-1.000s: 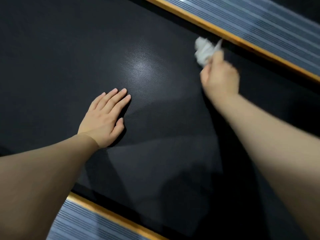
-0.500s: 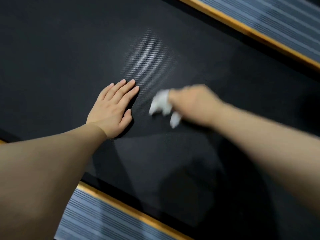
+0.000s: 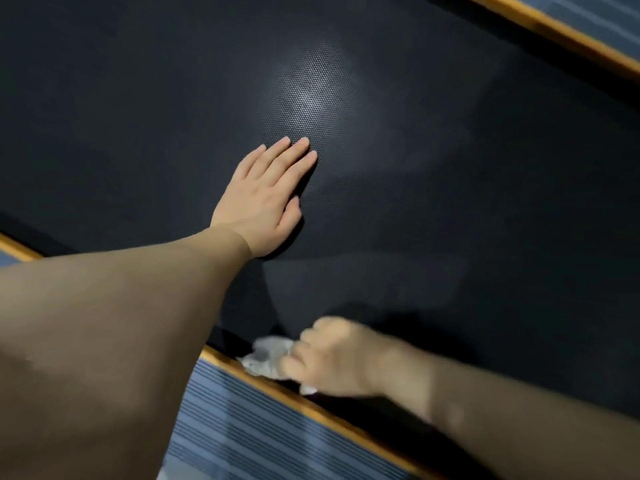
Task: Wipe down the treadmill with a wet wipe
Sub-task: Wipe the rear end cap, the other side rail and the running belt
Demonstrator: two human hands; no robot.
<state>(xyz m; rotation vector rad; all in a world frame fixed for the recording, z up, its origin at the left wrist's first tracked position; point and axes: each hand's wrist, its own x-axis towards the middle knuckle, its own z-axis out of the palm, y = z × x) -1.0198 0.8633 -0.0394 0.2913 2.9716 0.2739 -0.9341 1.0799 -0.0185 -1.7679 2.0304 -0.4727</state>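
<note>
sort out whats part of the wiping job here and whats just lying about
Part of the job:
- wet wipe, bunched in the right hand at the belt's near edge
- black treadmill belt
- left hand, flat on the belt
- orange-edged ribbed side rail, part of the treadmill

Just lying about:
- nothing loose in view

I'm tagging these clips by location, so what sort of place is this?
Probably a home workout spot or gym, though only the machine shows. The view looks straight down on a treadmill: a black textured running belt, with orange-trimmed, ribbed grey side rails along both edges. No walls or other equipment are visible.
</note>
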